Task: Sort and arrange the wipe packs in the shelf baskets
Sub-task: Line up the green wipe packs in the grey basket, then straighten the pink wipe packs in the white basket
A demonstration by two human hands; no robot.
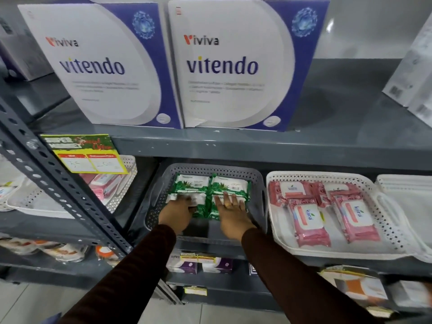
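we see two long, close-fitting sleeves of dark maroon-brown knit fabric (292,272) covering both our forearms, each ending in a plain cuff at the wrist. beyond the cuffs our bare left hand (176,212) and bare right hand (233,215) show. we spot no rings, watch or bracelet on either. the cloth looks faintly ribbed.

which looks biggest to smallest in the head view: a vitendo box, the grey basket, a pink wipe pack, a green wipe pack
1. vitendo box
2. grey basket
3. pink wipe pack
4. green wipe pack, partly covered by the right hand; the pink one is nearer the camera, so this order is unsure.
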